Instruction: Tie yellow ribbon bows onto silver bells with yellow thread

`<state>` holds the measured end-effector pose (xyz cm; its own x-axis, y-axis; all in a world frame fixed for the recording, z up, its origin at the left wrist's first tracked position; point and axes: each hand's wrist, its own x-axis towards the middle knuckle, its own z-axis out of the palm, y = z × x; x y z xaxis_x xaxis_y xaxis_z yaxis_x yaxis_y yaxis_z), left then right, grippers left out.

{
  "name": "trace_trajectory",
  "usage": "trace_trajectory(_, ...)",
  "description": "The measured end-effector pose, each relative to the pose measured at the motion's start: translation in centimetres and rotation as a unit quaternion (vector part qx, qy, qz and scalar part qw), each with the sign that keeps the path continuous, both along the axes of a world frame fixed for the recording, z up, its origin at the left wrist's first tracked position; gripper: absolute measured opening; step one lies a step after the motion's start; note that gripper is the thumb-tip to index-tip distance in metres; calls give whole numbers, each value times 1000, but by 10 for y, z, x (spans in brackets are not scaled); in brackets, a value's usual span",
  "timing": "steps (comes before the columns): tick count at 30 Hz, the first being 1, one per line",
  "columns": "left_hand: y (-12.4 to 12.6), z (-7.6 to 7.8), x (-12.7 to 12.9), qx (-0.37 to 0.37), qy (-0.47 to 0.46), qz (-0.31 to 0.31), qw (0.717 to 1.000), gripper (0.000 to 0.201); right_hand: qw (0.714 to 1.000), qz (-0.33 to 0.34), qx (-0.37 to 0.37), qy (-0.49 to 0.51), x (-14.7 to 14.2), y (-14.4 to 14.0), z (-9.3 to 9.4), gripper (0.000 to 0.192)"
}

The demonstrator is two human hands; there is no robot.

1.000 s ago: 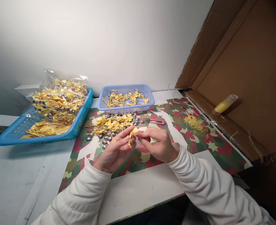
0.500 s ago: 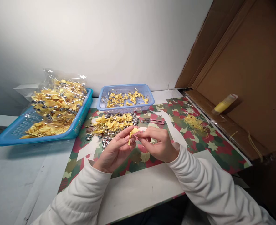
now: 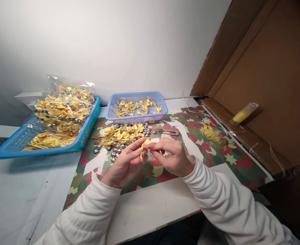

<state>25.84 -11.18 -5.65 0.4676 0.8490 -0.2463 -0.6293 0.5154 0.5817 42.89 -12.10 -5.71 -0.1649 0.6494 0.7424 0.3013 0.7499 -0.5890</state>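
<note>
Almost no displacement is noted since the earlier frame: a slight drift of the background, attributed to the head camera, and a barely altered set of the yellow ribbon piece (image 3: 145, 143) between the left hand (image 3: 126, 163) and the right hand (image 3: 172, 158). All places are referred to the small blue basket (image 3: 137, 119).

The ribbon piece is held above the counter (image 3: 162, 204), on the near side of the basket. It is clamped by the left grip between thumb and fingers. The right grip is brought together, thumb against forefinger, at the piece's edge; whether ribbon or the small pinkish bit visible there is pinched cannot be told.

Nearer than the basket, a heap of yellow ribbon pieces (image 3: 124, 133) is seen among silver bells (image 3: 113, 154). Pink-handled snips (image 3: 171, 133) are laid to the near right of it; tangled yellow thread (image 3: 212, 134) is found farther right. Finer ribbon items are contained in it.

The step in hand is judged to be close finger work on one piece. For the next move, a steady left hold and a fine right-hand pinch are probably called for.
</note>
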Motion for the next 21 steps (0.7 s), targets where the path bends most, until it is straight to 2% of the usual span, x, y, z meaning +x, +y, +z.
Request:
trace_trajectory(14, 1, -4, 0, 16, 44, -15, 999, 38, 1000, 20, -11, -3, 1, 1, -3, 22)
trace_trajectory(21, 0, -8, -1, 32, 58, -29, 997, 37, 996, 32, -68, 47, -4, -1, -5, 15)
